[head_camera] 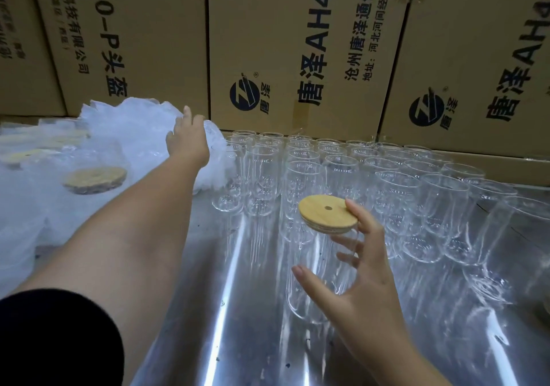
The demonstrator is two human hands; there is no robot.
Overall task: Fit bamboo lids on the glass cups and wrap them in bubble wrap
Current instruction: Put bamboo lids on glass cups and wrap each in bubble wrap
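Note:
My right hand (360, 275) grips a clear glass cup (315, 278) above the shiny table, fingers curled round its side. A round bamboo lid (327, 213) with a small centre hole sits on that cup's mouth. My left hand (188, 138) reaches far to the back left, resting on a heap of white bubble wrap (134, 129); its fingers are hidden behind the hand. A wrapped cup with a bamboo lid (94, 179) lies at the left among the wrap.
Several open glass cups (395, 189) stand in rows across the back and right of the reflective metal table (238, 311). Large cardboard boxes (297, 43) form a wall behind. More wrapped, lidded cups (26, 153) lie at the far left.

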